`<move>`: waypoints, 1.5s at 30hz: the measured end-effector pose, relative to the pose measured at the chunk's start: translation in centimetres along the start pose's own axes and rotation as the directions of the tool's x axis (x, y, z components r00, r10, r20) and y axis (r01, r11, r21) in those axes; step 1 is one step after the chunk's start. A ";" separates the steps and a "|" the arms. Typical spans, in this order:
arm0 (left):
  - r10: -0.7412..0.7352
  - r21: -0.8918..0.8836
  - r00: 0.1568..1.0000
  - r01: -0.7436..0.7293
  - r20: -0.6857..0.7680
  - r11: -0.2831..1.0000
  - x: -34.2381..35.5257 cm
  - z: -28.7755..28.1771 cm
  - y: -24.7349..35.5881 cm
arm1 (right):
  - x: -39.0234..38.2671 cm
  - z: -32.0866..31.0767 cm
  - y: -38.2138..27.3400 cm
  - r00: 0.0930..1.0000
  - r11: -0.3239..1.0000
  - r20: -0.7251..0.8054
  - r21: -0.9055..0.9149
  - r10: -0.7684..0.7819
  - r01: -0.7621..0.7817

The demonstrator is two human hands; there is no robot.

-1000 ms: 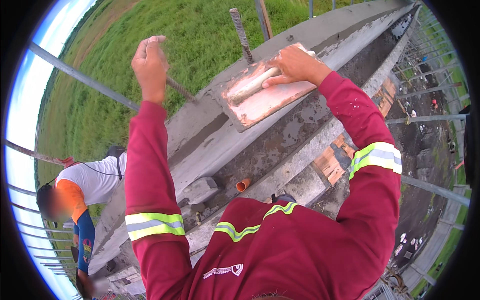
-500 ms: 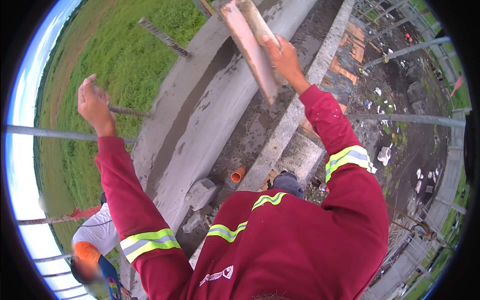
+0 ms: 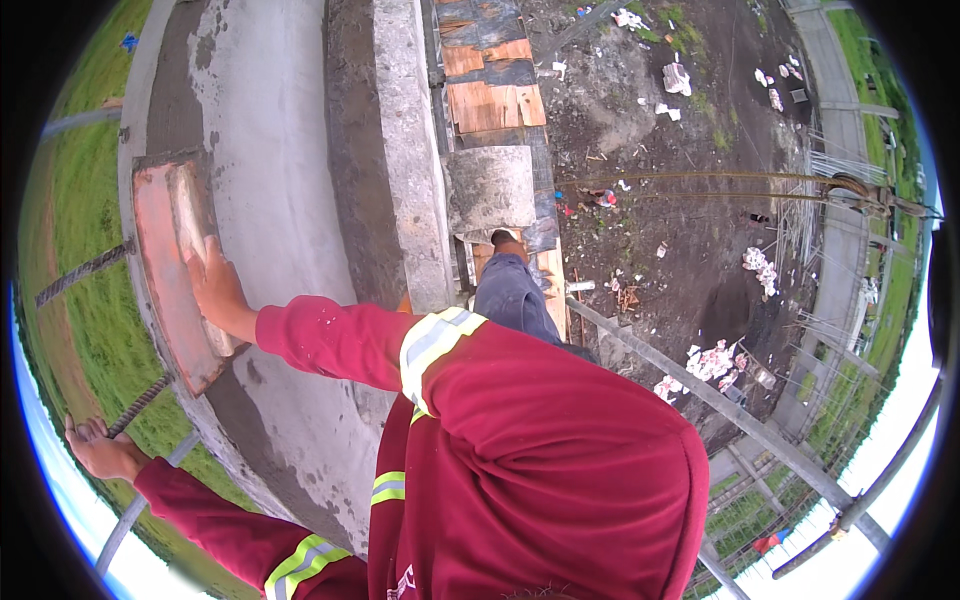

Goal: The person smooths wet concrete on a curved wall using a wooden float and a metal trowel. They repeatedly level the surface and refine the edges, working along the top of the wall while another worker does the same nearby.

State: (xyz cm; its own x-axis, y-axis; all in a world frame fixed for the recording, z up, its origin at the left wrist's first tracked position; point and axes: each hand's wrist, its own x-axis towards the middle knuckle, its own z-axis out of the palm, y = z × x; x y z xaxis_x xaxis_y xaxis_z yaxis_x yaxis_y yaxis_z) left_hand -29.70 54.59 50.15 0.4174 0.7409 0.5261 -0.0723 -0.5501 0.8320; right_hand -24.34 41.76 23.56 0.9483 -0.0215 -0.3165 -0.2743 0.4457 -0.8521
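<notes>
My right hand (image 3: 220, 290) is closed round the pale wooden handle of a plastering float (image 3: 160, 240). The float's long, reddish, worn board lies along the outer edge of a grey concrete ledge (image 3: 275, 170), over a strip of darker, damp-looking mortar (image 3: 172, 90). Lower left, my left hand (image 3: 98, 450) has its fingers bent round the outer end of a ribbed steel bar (image 3: 140, 402) that juts from the ledge's side. Part of the handle is hidden under my right hand.
Another ribbed bar (image 3: 82, 275) sticks out beyond the float, above green grass. A rough concrete curb (image 3: 408, 150) runs along the ledge's right. My leg (image 3: 515, 295) stands by a concrete block (image 3: 490, 188) and wooden boards (image 3: 490, 100). Far below lies littered dark ground; a metal pole (image 3: 720, 430) crosses lower right.
My view has swung round. My right hand has brought the raised float down onto the ledge's outer edge. My left hand, held up near a bar before, now grips a bar's end.
</notes>
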 end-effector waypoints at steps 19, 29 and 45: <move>-0.031 -0.198 0.999 0.035 0.023 0.979 -2.1 0.5 0.9 | -1.9 -10.5 -6.9 0.929 0.881 0.285 0.341 0.235 -0.327; -0.011 -0.199 1.000 0.010 -0.004 0.980 -2.1 0.7 0.6 | -4.0 -8.7 -2.5 0.935 0.948 0.248 0.130 0.254 -0.292; -0.005 -0.062 0.999 0.002 -0.050 0.998 -2.1 0.9 0.3 | -4.7 -11.3 -25.8 0.333 -0.162 0.942 -0.323 0.040 0.932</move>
State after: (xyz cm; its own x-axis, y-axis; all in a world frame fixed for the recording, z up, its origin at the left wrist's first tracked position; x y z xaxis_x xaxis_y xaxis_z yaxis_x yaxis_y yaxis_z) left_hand -29.77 52.52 49.19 0.3721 0.7620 0.5300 -0.1272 -0.5238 0.8423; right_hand -23.56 20.24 42.32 0.4551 0.8537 0.2530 0.8773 -0.3814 -0.2913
